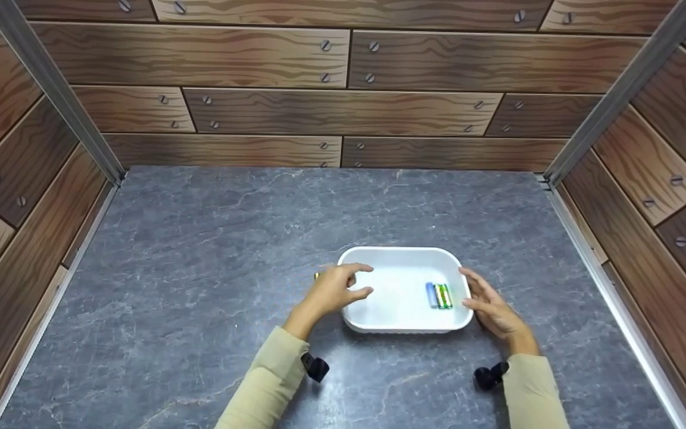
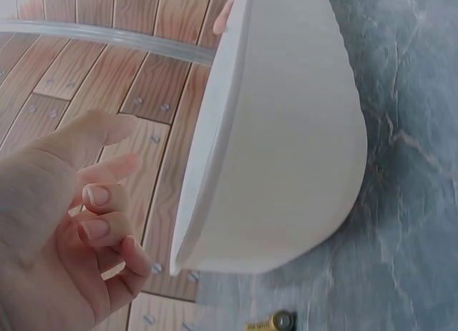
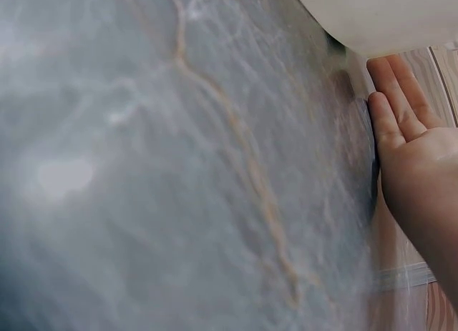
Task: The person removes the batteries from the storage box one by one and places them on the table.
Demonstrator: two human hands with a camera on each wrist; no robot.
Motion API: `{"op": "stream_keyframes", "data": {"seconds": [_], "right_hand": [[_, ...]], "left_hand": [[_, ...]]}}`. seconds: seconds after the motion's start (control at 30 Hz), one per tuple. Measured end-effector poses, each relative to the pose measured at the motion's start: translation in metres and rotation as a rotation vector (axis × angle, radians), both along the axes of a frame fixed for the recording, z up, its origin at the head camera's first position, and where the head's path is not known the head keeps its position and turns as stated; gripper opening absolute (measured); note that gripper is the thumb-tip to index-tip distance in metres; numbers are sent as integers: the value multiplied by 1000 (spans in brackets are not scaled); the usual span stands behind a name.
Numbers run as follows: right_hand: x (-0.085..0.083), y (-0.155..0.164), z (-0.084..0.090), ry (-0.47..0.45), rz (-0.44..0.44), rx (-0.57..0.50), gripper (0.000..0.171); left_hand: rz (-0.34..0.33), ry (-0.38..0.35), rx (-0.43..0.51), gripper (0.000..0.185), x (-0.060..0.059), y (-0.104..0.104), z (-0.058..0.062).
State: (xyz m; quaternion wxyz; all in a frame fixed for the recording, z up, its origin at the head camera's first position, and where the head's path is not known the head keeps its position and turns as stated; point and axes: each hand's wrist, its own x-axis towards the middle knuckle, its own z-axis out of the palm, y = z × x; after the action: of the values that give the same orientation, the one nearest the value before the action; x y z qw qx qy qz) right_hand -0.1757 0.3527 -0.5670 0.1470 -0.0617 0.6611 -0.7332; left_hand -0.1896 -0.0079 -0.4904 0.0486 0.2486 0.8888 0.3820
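So the left hand (image 1: pixel 330 289) has thumb and index spread with nothing between them, tips over the left rim, other fingers loosely curled. Right hand (image 1: pixel 493 313) has thumb and index apart at the right rim, other fingers straight against the outside wall; can't tell if it's squeezing.

Between the two sets of fingers sits the white plastic tub (image 1: pixel 393 295): plain, smooth, rounded corners, mouth facing up, long axis running side to side from one hand to the other.

Inside, just left of the right thumb, there's a plain blue battery (image 1: pixel 432 295) and some shiny green-and-white batteries (image 1: pixel 443 296) tight beside it, too small to count for sure. They lie flat, long axes nearly front to back.

Outside, close by the left fingers, a gold-and-black battery (image 2: pixel 269 323) lies on the grey marbled tabletop (image 1: pixel 230 298). Well beyond the fingers is a plank-print wall (image 1: pixel 259 110).
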Motion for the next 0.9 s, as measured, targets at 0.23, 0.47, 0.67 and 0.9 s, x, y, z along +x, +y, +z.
{"op": "stream_keyframes", "data": {"seconds": [0.23, 0.47, 0.67, 0.9], "right_hand": [[0, 0, -3, 22, 9, -32, 65], [0, 2, -3, 39, 62, -48, 64], [0, 0, -2, 9, 13, -19, 66], [0, 0, -3, 8, -7, -20, 66]], "left_hand": [[-28, -7, -11, 37, 2, 17, -1], [-68, 7, -32, 37, 2, 36, -2], [-83, -7, -45, 37, 1, 50, -5], [-108, -10, -78, 38, 1, 63, -9]]}}
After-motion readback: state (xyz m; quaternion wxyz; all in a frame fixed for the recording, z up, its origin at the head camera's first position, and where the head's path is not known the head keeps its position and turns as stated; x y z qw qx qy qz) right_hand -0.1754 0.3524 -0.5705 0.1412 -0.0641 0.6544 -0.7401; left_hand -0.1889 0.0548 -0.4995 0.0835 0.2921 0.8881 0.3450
